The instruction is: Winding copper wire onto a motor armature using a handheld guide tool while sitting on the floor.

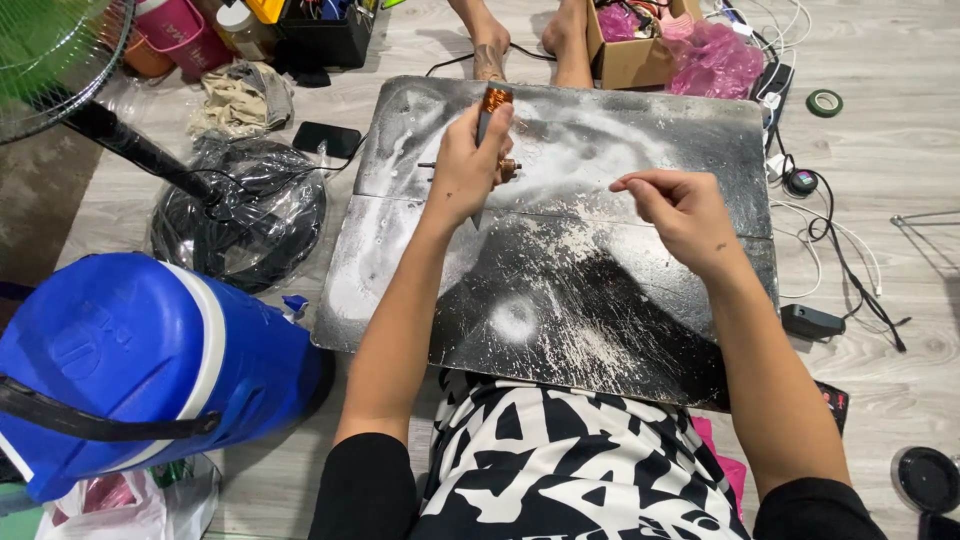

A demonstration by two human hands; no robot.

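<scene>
two hands | left hand (465,165) grips copper-topped tool (490,110) | dusty black board (640,330)

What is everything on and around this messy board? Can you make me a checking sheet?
Surface: dark board on a pale wood floor, smeared and speckled with white powder.
Job's things: a slim tool with a copper-coloured top, held upright over the board; a small metal piece beside it.
Clutter: blue cooler, cardboard box, pink bag, tape roll, black phone, crumpled cloth.
Grippers: left hand grips the tool; right hand hovers with fingertips pinched, whether on anything cannot be told.
Cables: black and white cables tangled right of the board.
Surroundings: a fan base wrapped in plastic; another person's bare feet beyond the board.
</scene>
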